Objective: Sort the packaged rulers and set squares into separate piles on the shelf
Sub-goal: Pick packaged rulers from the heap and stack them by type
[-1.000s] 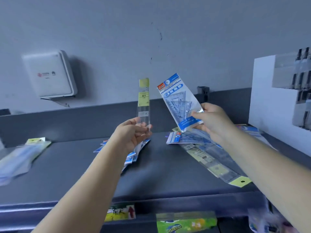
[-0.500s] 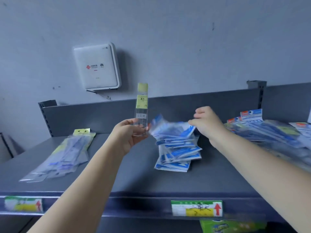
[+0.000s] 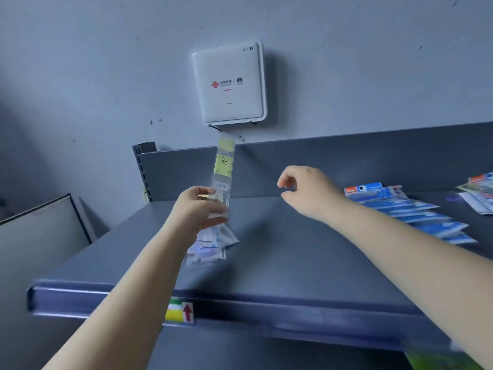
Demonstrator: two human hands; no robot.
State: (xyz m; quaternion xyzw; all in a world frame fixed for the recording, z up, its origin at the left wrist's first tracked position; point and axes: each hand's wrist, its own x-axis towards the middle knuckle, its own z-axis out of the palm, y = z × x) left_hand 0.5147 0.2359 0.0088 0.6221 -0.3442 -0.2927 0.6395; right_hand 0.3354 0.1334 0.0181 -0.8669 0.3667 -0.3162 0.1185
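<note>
A grey-blue wall rises behind a dark grey metal shelf (image 3: 280, 252), and a white router box (image 3: 229, 82) hangs on the wall above the shelf's back panel. A yellow and green price tag (image 3: 179, 310) with a red arrow sits on the shelf's front edge.

The left hand (image 3: 198, 208) reaches forward over the shelf and pinches the lower end of a packaged ruler (image 3: 222, 173), holding it upright. The ruler is a narrow clear sleeve with a yellow label near its top. Under this hand lies a blurred pile of clear packets (image 3: 210, 248), partly hidden by the forearm.

The right hand (image 3: 306, 190) hovers above the shelf, fingers loosely curled, holding nothing. Just to its right, a fanned pile of set squares (image 3: 416, 212) in blue and white packaging lies on the shelf. More packets (image 3: 477, 193) lie at the far right edge.
</note>
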